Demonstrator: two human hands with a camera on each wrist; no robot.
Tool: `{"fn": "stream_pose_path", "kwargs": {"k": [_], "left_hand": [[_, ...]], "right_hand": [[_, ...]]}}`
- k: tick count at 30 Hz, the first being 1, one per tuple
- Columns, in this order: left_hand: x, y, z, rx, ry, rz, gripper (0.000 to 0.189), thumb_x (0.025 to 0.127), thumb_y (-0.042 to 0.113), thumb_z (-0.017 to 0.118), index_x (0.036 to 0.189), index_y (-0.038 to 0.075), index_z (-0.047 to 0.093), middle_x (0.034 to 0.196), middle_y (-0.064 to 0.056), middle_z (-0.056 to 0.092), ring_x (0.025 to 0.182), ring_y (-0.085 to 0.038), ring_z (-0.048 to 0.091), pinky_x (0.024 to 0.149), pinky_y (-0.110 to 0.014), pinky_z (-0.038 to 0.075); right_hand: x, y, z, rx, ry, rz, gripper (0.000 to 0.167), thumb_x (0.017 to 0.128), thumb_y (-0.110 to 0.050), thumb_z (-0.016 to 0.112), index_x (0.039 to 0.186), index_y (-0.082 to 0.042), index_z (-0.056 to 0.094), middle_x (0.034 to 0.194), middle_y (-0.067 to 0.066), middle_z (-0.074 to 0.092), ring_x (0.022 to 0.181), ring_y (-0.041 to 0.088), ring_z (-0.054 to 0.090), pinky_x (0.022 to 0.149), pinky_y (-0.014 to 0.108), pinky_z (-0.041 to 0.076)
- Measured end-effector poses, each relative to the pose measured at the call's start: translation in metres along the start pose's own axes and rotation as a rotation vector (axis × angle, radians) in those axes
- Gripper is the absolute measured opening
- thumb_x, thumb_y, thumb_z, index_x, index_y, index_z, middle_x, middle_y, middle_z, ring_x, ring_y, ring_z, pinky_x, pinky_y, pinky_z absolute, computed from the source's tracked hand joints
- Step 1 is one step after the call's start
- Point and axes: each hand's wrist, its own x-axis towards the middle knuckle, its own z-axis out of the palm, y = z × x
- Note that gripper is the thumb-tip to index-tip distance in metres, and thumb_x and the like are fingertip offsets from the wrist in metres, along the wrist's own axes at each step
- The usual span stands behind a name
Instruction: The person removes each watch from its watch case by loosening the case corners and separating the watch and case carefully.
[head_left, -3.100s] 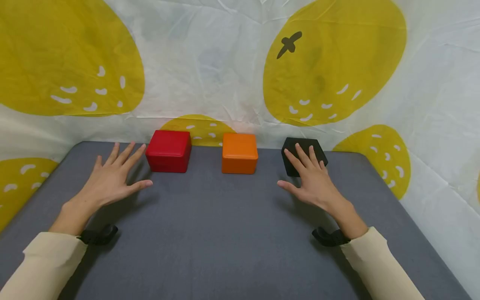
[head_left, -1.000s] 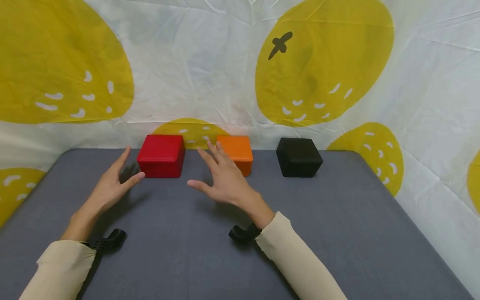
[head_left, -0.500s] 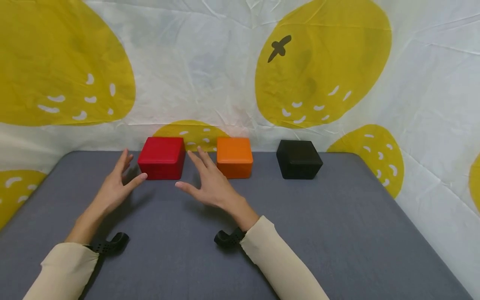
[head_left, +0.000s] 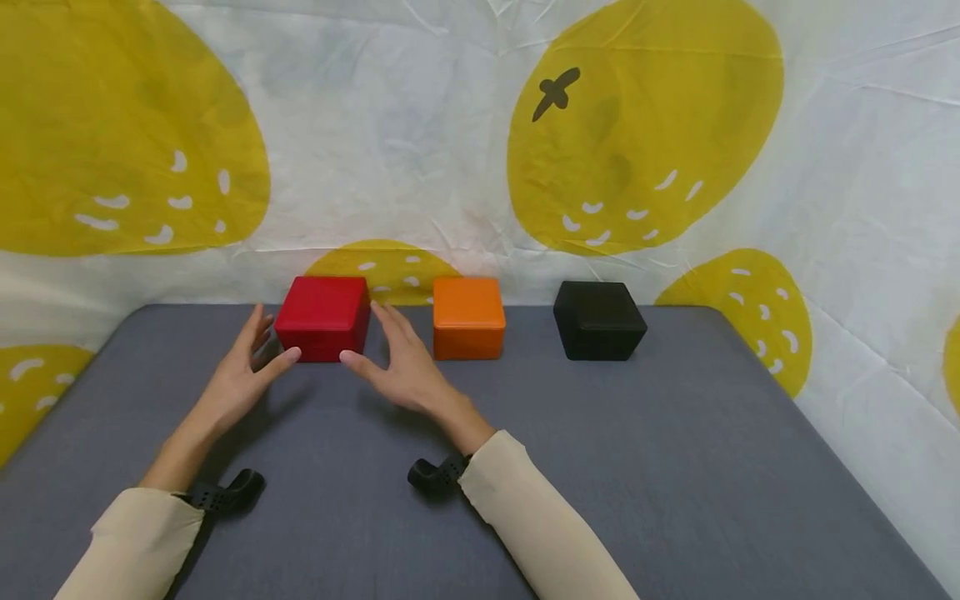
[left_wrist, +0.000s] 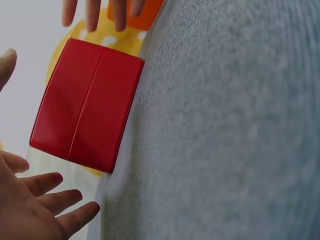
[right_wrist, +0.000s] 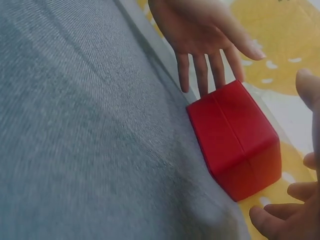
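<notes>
A glossy red box with rounded edges and a seam round its side stands near the back edge of the table. My left hand is at its left side, fingers extended and thumb spread toward its front corner. At the right side is my right hand, palm turned to the box, thumb in front of it. In the left wrist view a gap shows between the left fingertips and the red box. The right wrist view has both hands flanking the red box, nothing held.
An orange box stands just right of my right hand, and a black box farther right. All rest on a grey cloth-covered table. A white curtain with yellow shapes hangs behind. Each wrist wears a black camera.
My right hand has swung left from over the black box, past the orange box, to the red box's right side. My left hand has turned sideways and moved slightly toward the red box.
</notes>
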Motion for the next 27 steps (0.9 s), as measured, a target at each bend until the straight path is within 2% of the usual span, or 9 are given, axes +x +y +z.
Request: {"fn": "stream_pose_path", "kwargs": {"k": [12, 18, 21, 25, 27], "left_hand": [[0.005, -0.001, 0.01, -0.093, 0.009, -0.009, 0.088, 0.094, 0.03, 0.058, 0.153, 0.009, -0.004, 0.155, -0.022, 0.014, 0.137, -0.043, 0.024, 0.103, -0.059, 0.028], [0.013, -0.004, 0.012, -0.111, 0.005, -0.001, 0.086, 0.095, 0.028, 0.058, 0.153, 0.01, -0.003, 0.154, -0.022, 0.018, 0.135, -0.042, 0.029, 0.103, -0.056, 0.03], [0.014, -0.005, 0.011, -0.135, 0.017, -0.035, 0.088, 0.095, 0.031, 0.057, 0.153, 0.01, -0.006, 0.155, -0.021, 0.015, 0.136, -0.041, 0.027, 0.104, -0.057, 0.029], [0.017, -0.005, 0.009, -0.186, 0.035, -0.088, 0.091, 0.093, 0.035, 0.057, 0.152, 0.009, -0.007, 0.157, -0.019, 0.008, 0.139, -0.042, 0.019, 0.106, -0.059, 0.025], [0.019, -0.005, 0.008, -0.201, 0.041, -0.086, 0.09, 0.093, 0.034, 0.057, 0.153, 0.008, -0.005, 0.157, -0.018, 0.009, 0.138, -0.042, 0.02, 0.106, -0.058, 0.026]], "right_hand": [[0.013, 0.001, 0.02, 0.204, -0.002, 0.033, 0.087, 0.088, -0.052, 0.058, 0.154, -0.016, 0.015, 0.155, 0.0, 0.021, 0.134, 0.019, 0.031, 0.099, 0.03, 0.042], [0.017, 0.005, 0.027, 0.3, -0.002, 0.046, 0.087, 0.088, -0.048, 0.06, 0.154, -0.015, 0.013, 0.154, 0.004, 0.022, 0.135, 0.025, 0.031, 0.1, 0.034, 0.042], [0.021, 0.007, 0.03, 0.357, 0.006, 0.047, 0.086, 0.089, -0.045, 0.061, 0.154, -0.016, 0.013, 0.154, 0.004, 0.022, 0.135, 0.027, 0.031, 0.102, 0.036, 0.04], [0.026, 0.009, 0.032, 0.406, 0.015, 0.053, 0.082, 0.091, -0.041, 0.06, 0.154, -0.015, 0.015, 0.153, 0.004, 0.023, 0.134, 0.028, 0.034, 0.103, 0.034, 0.039], [0.028, 0.009, 0.033, 0.434, 0.021, 0.043, 0.079, 0.092, -0.037, 0.061, 0.154, -0.014, 0.017, 0.152, 0.004, 0.025, 0.133, 0.026, 0.035, 0.103, 0.033, 0.039]]}}
